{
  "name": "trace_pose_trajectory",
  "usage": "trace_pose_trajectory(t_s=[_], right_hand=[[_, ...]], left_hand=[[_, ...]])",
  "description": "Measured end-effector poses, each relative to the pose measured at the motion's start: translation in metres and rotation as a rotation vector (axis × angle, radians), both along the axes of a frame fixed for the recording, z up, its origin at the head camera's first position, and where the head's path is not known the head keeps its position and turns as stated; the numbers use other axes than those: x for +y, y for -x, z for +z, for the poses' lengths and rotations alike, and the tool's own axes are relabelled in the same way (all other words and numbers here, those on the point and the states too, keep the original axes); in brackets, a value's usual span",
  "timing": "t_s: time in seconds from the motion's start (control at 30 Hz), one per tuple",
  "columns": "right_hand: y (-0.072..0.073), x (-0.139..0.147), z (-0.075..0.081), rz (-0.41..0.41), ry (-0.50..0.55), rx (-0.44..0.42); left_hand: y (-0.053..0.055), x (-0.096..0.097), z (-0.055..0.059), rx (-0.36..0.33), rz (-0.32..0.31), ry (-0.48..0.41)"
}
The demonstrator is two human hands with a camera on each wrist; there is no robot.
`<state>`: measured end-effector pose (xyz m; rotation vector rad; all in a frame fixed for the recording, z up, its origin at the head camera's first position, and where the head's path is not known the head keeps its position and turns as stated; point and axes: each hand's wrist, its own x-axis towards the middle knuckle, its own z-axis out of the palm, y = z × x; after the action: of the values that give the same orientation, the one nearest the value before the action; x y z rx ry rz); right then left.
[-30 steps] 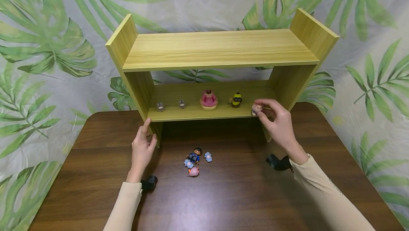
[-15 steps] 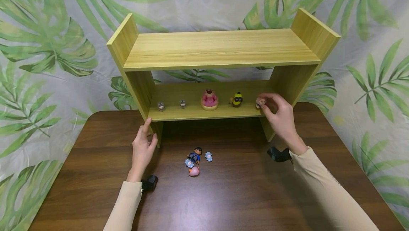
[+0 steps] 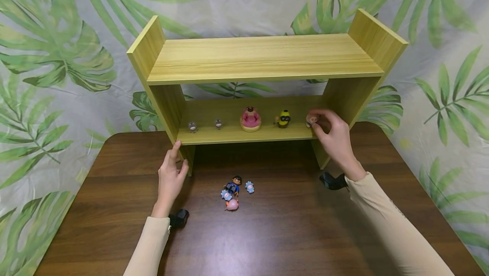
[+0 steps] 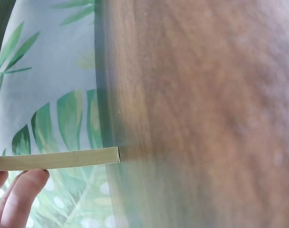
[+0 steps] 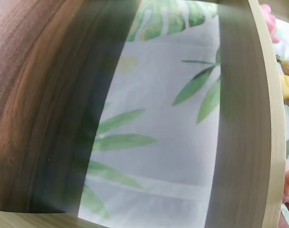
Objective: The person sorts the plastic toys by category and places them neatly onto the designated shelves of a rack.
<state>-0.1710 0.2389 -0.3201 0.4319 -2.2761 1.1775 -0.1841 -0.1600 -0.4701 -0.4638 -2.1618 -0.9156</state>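
My right hand (image 3: 335, 140) pinches a small pale pinkish figurine (image 3: 311, 119) at the right part of the middle shelf. Its thumb and index finger hide some of it, and I cannot tell whether the figurine bears on the shelf. Beside it stands a yellow-and-black figurine (image 3: 284, 119) with dark goggles. My left hand (image 3: 170, 178) touches the front left corner of the wooden shelf unit (image 3: 263, 57) with its index fingertip, the thumb held apart. In the left wrist view, fingers (image 4: 25, 197) lie along the unit's side panel (image 4: 82, 158).
A pink bear figurine (image 3: 250, 119) and two small grey figurines, one (image 3: 218, 124) further right than the other (image 3: 192, 127), stand on the same shelf. On the brown table (image 3: 275, 233) lie a dark-haired toy figure (image 3: 233, 184), two light-blue figurines (image 3: 250, 187) and a pink toy (image 3: 231, 204).
My right hand has moved the pinkish figurine slightly right and further back from the shelf's front edge, then nearly stopped. My left hand has stayed at the corner.
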Motion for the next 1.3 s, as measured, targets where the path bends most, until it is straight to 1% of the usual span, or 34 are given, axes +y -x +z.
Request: trace_pose_trajectory(t_s=[0.17,0.37,0.53,0.77,0.93,1.17,1.3], right_hand=[[-0.001,0.001,0.0,0.006,-0.005,-0.032],[-0.004,0.001,0.002,0.005,0.004,-0.053],[-0.005,0.003,0.002,0.022,0.02,-0.02],[-0.009,0.006,0.001,0.042,0.047,0.034],[-0.015,0.006,0.001,0.058,0.079,0.057],[-0.024,0.003,0.005,0.097,0.114,0.086],[-0.028,0.0,0.003,0.119,0.13,0.088]], left_hand=[[-0.001,0.0,0.002,0.001,0.0,0.0],[0.0,0.0,0.0,-0.005,-0.003,-0.003],[0.0,0.0,-0.001,0.0,0.0,-0.002],[0.0,0.0,-0.001,0.001,0.0,0.002],[0.0,0.0,-0.001,-0.001,0.0,0.002],[0.0,0.0,-0.001,-0.023,-0.004,-0.004],[0.0,0.0,-0.001,-0.01,-0.002,-0.004]])
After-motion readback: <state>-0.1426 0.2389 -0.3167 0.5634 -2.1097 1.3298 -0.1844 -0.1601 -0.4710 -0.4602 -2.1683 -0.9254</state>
